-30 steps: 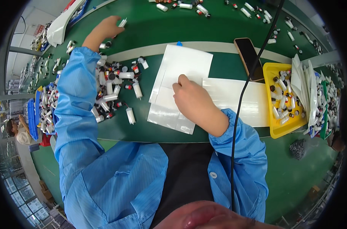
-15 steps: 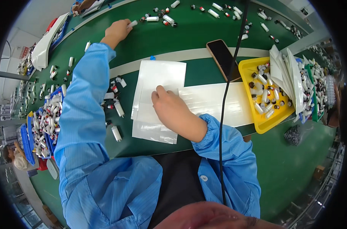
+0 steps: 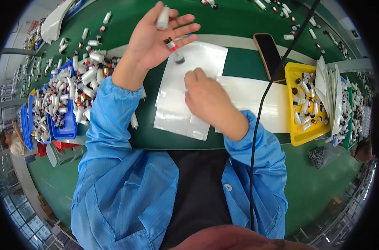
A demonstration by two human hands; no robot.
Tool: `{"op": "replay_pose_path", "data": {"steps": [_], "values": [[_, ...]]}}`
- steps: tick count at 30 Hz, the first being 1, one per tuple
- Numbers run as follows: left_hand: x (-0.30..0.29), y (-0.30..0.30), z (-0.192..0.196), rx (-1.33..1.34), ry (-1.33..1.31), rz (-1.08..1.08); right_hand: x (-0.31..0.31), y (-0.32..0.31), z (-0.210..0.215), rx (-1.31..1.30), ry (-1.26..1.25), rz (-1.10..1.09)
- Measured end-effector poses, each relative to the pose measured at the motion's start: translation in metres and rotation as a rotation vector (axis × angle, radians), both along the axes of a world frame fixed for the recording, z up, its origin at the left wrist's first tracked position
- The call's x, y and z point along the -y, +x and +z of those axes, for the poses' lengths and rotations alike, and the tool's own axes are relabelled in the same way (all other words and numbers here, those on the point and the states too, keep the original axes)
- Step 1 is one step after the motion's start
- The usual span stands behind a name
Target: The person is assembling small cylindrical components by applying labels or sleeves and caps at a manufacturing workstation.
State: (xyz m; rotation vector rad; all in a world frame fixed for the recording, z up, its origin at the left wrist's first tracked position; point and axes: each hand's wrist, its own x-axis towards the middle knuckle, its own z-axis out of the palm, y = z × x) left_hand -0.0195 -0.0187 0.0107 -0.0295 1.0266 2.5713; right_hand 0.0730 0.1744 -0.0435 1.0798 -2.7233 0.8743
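My left hand (image 3: pixel 150 43) is palm up above the far part of a glossy white sheet (image 3: pixel 181 112), its fingers spread. A translucent white cylinder (image 3: pixel 162 18) is held between its thumb and forefinger. By the palm's edge is a small black piece with a red band (image 3: pixel 170 44). Just below it, a blurred clear piece with a dark end (image 3: pixel 179 58) appears over the sheet; whether it touches anything is unclear. My right hand (image 3: pixel 210 98) is closed over the sheet's right side, fingers curled, and anything inside is hidden.
A second white sheet (image 3: pixel 256 104) lies right, beside a yellow tray (image 3: pixel 295 135) of similar pieces. A phone (image 3: pixel 269 54) lies beyond. At left, a heap of white cylinders (image 3: pixel 87 79) adjoins a blue bin (image 3: pixel 64 134). A black cable (image 3: pixel 256 154) hangs across the view.
My left hand has come back from the far left to over the sheet, turning palm up with the white cylinder. My right hand stays by the sheet. The view has shifted.
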Motion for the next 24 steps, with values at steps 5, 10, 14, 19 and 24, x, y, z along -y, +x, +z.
{"op": "replay_pose_path", "data": {"steps": [5, 10, 14, 19, 24], "values": [[0.003, 0.007, -0.017, 0.071, 0.199, -0.035, -0.015, -0.038, 0.027, 0.494, -0.450, -0.211], [-0.025, 0.018, -0.014, 0.157, 0.159, 0.037, 0.001, -0.039, 0.005, -0.089, -0.778, -0.166], [-0.035, 0.027, -0.019, 0.129, 0.218, -0.052, 0.007, -0.041, -0.006, 0.070, -0.795, -0.086], [-0.036, 0.026, -0.023, -0.171, -0.046, -0.135, -0.004, -0.046, 0.009, 0.563, -1.284, -0.099], [-0.033, 0.022, -0.024, -0.456, -0.438, -0.146, -0.010, -0.054, 0.008, 0.663, -1.408, -0.096]]}}
